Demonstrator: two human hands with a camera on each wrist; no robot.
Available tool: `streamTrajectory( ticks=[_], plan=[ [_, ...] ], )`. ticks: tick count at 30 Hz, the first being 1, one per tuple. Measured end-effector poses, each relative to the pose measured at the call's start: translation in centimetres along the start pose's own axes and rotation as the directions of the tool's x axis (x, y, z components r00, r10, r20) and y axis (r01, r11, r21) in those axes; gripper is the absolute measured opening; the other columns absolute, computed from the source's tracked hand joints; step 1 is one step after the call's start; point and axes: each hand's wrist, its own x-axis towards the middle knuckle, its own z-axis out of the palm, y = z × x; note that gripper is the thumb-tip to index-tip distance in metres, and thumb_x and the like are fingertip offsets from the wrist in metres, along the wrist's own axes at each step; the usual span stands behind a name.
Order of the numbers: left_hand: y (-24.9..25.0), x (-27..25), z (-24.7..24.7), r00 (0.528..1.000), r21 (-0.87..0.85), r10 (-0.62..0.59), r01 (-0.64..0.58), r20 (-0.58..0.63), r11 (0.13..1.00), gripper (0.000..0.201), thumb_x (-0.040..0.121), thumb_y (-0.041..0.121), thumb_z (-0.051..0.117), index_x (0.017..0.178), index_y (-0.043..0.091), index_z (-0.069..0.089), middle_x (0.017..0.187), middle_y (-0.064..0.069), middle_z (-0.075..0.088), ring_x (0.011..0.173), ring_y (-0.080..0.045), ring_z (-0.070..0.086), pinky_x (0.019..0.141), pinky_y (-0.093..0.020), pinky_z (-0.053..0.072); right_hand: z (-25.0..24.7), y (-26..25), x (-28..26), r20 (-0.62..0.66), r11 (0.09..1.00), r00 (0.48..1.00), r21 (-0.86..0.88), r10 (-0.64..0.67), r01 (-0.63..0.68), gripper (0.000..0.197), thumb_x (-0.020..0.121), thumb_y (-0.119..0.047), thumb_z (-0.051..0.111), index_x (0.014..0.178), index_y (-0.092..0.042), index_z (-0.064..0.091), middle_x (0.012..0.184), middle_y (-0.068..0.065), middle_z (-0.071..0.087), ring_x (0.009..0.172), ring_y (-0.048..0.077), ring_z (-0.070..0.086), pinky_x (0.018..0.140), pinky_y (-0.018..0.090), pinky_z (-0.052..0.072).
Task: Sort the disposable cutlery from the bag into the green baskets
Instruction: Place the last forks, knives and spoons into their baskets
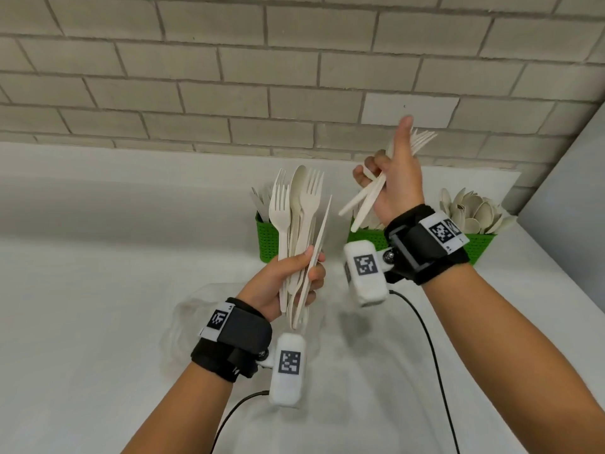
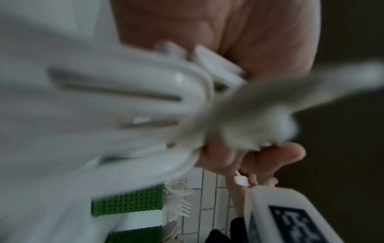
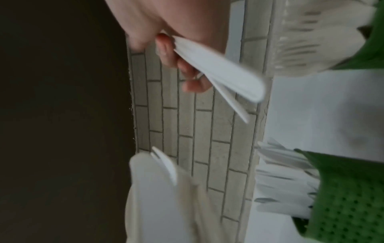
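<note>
My left hand [image 1: 294, 276] grips a mixed bundle of cream cutlery [image 1: 298, 217] upright: forks, a spoon and a knife. Close up, the bundle [image 2: 124, 98] is blurred and fills the left wrist view. My right hand [image 1: 389, 178] is raised higher and to the right, holding a few forks [image 1: 422, 139] with tines up behind the thumb; their handles [image 3: 224, 74] stick out below the curled fingers. Green baskets stand at the wall: a left one [image 1: 266, 237] with knives, a middle one [image 1: 363, 239] partly hidden by my right wrist, and a right one [image 1: 481, 247] full of spoons [image 1: 471, 208].
A crumpled clear plastic bag [image 1: 186, 322] lies on the white table below my left hand. A grey brick wall [image 1: 229, 93] runs behind the baskets. A pale panel [image 1: 576, 191] closes off the right side. Cables hang from both wrist cameras.
</note>
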Motion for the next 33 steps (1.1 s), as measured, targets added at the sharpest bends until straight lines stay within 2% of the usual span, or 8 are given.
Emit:
streamTrajectory(
  ticks=[5,7,12,16,20,25,29,33],
  plan=[
    [0.1,0.5,0.4,0.998,-0.028,-0.008,0.01,0.07,1.0,0.032,0.057,0.041,0.085,0.07,0.018,0.068,0.05,0.008,0.048,0.044,-0.004,0.041,0.037,-0.015,0.034,-0.8,1.6,-1.9,0.296,0.834,0.894,-0.535,0.338,-0.138,0.016,0.08,-0.02,0.068,0.074,-0.015,0.055,0.055,-0.008,0.049,0.045,0.003,0.034,0.036,0.013,0.02],
    [0.0,0.7,0.6,0.998,-0.022,-0.015,0.017,0.064,1.0,0.033,0.057,0.044,0.084,0.071,0.019,0.067,0.049,0.009,0.046,0.044,-0.004,0.04,0.037,-0.015,0.033,-1.0,2.5,-2.3,0.339,0.807,0.856,-0.574,0.389,-0.14,0.02,0.075,-0.021,0.072,0.064,-0.015,0.056,0.051,-0.006,0.049,0.042,0.004,0.034,0.035,0.013,0.02],
    [-0.1,0.7,0.6,0.998,-0.006,0.001,-0.001,-0.057,1.0,0.051,0.053,0.047,0.086,0.082,0.015,0.059,0.05,0.006,0.045,0.045,-0.006,0.04,0.037,-0.015,0.033,-0.7,2.5,-2.4,0.303,0.77,0.937,-0.635,0.176,0.061,0.024,0.088,-0.019,0.064,0.067,-0.01,0.056,0.047,-0.003,0.053,0.039,0.006,0.044,0.037,0.015,0.028],
    [-0.1,0.6,1.0,0.989,0.051,-0.001,0.008,-0.145,0.999,0.026,0.084,0.038,0.056,0.088,0.013,0.053,0.048,0.006,0.043,0.044,-0.005,0.038,0.039,-0.013,0.028,-0.4,2.5,-2.0,0.207,0.757,0.978,-0.642,0.016,0.123,0.021,0.094,-0.028,0.055,0.076,-0.017,0.054,0.061,0.0,0.055,0.046,0.007,0.047,0.037,0.015,0.03],
    [-0.3,0.4,1.1,0.992,0.094,-0.021,0.033,-0.125,0.995,0.025,0.083,0.032,0.045,0.091,0.01,0.055,0.048,0.005,0.043,0.044,-0.006,0.037,0.04,-0.014,0.026,-0.2,1.9,-1.0,0.135,0.914,0.991,-0.399,-0.013,0.067,0.017,0.1,-0.029,0.041,0.089,-0.018,0.046,0.074,0.008,0.068,0.057,0.014,0.049,0.036,0.016,0.027],
    [-0.2,0.5,1.0,0.987,0.171,-0.005,0.034,-0.164,0.985,0.026,0.082,0.032,0.048,0.093,0.01,0.057,0.049,0.004,0.042,0.044,-0.007,0.036,0.04,-0.015,0.026,-0.3,-0.4,0.7,0.032,0.991,0.992,-0.062,-0.119,0.121,0.019,0.102,-0.026,0.034,0.088,-0.015,0.041,0.046,-0.001,0.055,0.041,0.01,0.041,0.038,0.019,0.031],
    [-0.4,1.3,1.3,0.937,0.347,0.098,0.026,-0.336,0.937,0.019,0.095,0.027,0.047,0.092,0.01,0.055,0.049,0.004,0.044,0.043,-0.007,0.039,0.04,-0.017,0.031,-0.4,-1.7,0.9,0.003,0.972,0.979,-0.116,-0.204,0.203,0.019,0.099,-0.035,0.041,0.097,-0.017,0.044,0.046,-0.008,0.032,0.043,0.007,0.033,0.045,0.02,0.034],
    [-0.7,2.8,1.7,0.825,0.463,0.281,-0.027,-0.49,0.886,0.016,0.096,0.028,0.049,0.084,0.018,0.053,0.062,0.0,0.048,0.045,-0.005,0.047,0.051,-0.021,0.039,0.6,-2.8,-0.9,0.251,0.858,0.959,-0.457,-0.13,0.235,0.019,0.092,-0.033,0.056,0.086,-0.018,0.047,0.054,-0.009,0.036,0.048,0.007,0.035,0.053,0.023,0.038]
  ],
)
